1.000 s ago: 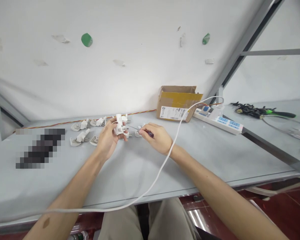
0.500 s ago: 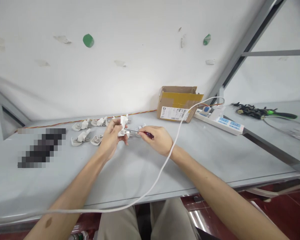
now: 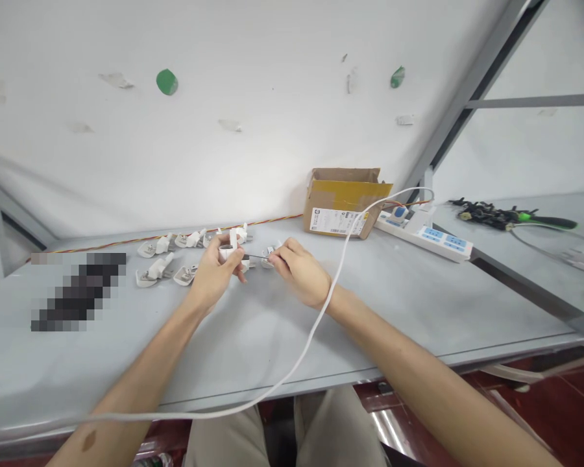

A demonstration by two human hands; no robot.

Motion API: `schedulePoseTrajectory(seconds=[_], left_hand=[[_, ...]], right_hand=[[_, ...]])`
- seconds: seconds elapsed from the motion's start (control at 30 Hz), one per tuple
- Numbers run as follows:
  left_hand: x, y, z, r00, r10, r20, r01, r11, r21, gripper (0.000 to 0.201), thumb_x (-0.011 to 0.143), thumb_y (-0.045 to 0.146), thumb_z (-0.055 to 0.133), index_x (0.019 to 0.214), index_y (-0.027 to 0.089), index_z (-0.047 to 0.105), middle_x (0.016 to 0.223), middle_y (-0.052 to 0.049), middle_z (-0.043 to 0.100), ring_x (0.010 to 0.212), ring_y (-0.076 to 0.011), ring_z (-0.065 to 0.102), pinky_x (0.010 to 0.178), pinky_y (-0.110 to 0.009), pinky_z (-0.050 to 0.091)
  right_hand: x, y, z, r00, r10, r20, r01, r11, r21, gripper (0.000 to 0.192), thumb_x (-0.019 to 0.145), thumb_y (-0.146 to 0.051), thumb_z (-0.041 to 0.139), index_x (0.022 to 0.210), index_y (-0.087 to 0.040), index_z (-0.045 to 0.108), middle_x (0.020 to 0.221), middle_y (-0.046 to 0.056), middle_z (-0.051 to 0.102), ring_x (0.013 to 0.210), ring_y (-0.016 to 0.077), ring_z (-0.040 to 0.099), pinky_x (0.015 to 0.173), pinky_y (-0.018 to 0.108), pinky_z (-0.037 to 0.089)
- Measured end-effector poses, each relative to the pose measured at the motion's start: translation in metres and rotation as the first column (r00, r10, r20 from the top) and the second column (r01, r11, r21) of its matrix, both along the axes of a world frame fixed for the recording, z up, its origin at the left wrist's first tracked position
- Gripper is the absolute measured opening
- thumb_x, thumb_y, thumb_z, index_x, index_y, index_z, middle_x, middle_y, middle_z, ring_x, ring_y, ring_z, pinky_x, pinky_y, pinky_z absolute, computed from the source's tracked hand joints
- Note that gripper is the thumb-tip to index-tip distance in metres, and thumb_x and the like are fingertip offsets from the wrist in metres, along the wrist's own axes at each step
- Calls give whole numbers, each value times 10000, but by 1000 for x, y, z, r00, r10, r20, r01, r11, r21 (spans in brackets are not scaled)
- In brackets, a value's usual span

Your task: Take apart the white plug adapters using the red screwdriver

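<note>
Both bare forearms are extended forward from the lower corners of the view and are angled inward, so that the hands are brought near each other. The left hand is raised with its fingers curled closed and the thumb pressed forward. The right hand is turned palm-down, its fingers pinched together toward the left hand.

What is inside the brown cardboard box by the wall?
The cardboard box is open on top, but its front wall hides the inside, so its contents cannot be seen. Only the flaps, yellow tape and a white label show. A white cable passes in front of it.
</note>
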State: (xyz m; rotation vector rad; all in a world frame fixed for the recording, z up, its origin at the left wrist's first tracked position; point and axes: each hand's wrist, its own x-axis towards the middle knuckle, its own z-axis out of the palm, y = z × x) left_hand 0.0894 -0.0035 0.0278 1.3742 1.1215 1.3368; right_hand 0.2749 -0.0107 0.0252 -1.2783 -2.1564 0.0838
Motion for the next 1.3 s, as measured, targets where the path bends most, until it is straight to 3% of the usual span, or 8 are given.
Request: schedulePoseTrajectory(seconds=[0.13, 0.3, 0.5, 0.73, 0.83, 0.97, 1.17, 1.3], left_hand=[[1, -1, 0, 999, 15, -34, -15, 1000, 9, 364, 762, 351, 631, 1092, 232, 532, 932, -5, 572, 579, -88, 557, 488, -277, 532], [1, -2, 3, 1000, -14, 3, 14, 1000, 24, 369, 777, 372, 623, 1105, 232, 529, 993, -20, 556, 608, -83, 544, 484, -272, 538], [0, 0, 4, 999, -17, 29, 17, 1000, 15, 374, 772, 377, 637, 1091, 219, 524, 936, -12, 545, 582, -78, 524, 473, -276, 539], [0, 0, 0, 1000, -11, -6, 11, 999, 37, 352, 785, 390, 620, 1089, 237, 533, 937, -10, 560, 585, -85, 554, 479, -274, 540], [0, -1, 1, 1000, -21, -9, 21, 999, 43, 372, 788, 394, 615, 1112, 237, 522, 1004, -25, 555, 599, -82, 545, 482, -276, 547], [0, -2, 4, 1000, -14, -12, 15, 999, 41, 385, 782, 400, 620, 1109, 223, 519, 1051, -40, 550, 614, -80, 539, 497, -276, 553], [1, -4, 3, 999, -12, -31, 14, 998, 60, 374, 786, 415, 611, 1103, 235, 524, 1056, -35, 539, 623, -84, 547, 495, -286, 554], [1, -3, 4, 1000, -5, -13, 6, 998, 67, 400, 780, 413, 622, 1119, 225, 525, 1073, -45, 533, 661, -94, 553, 500, -277, 552]], right_hand=[[3, 2, -1, 999, -1, -35, 0, 1000, -29, 115, 924, -245, 513, 953, -176, 601, 972, 76, 587, 899, 178, 595, 822, 305, 470], [0, -3, 1, 999, -31, -19, 28, 993, -114, 140, 934, -291, 498, 1035, -205, 541, 951, 46, 668, 795, 189, 636, 692, 295, 463], [-4, -1, -7, 1000, -28, 3, 28, 999, -15, 191, 969, -236, 386, 979, -157, 560, 1003, 105, 632, 941, 202, 609, 828, 315, 452], [-1, -1, -4, 998, -58, -12, 57, 995, -76, 121, 924, -288, 511, 1016, -208, 515, 911, 42, 650, 756, 174, 620, 656, 267, 437], [-4, -3, -6, 997, -56, -44, 52, 995, -84, 173, 947, -320, 461, 1047, -189, 514, 929, 57, 654, 786, 175, 625, 702, 277, 449], [-3, 0, -7, 1000, -24, -8, 24, 1000, 3, 173, 960, -252, 422, 937, -162, 568, 965, 92, 606, 901, 185, 596, 821, 296, 447], [2, -1, -1, 995, -60, -75, 58, 998, -36, 111, 898, -292, 559, 970, -207, 551, 926, 44, 630, 747, 163, 597, 684, 273, 451], [-2, -1, -3, 994, -44, -97, 39, 998, -47, 146, 935, -309, 485, 976, -187, 553, 944, 60, 638, 808, 171, 607, 745, 287, 455]])
